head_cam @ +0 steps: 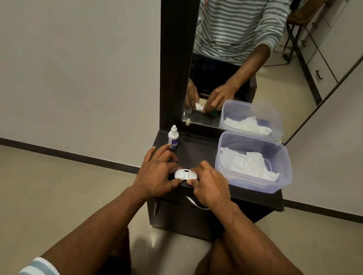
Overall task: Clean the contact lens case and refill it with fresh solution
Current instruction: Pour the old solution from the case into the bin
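While both hands hold it, white lens case point(185, 174) seems open

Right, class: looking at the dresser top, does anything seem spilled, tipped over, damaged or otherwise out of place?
Nothing stands out. The solution bottle stands upright, the plastic tub sits level with tissue inside, and the lens case lies flat near the front edge between the left hand and right hand.

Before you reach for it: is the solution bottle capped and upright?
Upright, yes: the solution bottle stands on the dark cabinet top, white tip upward. Whether that tip is a cap or bare nozzle, cannot tell.
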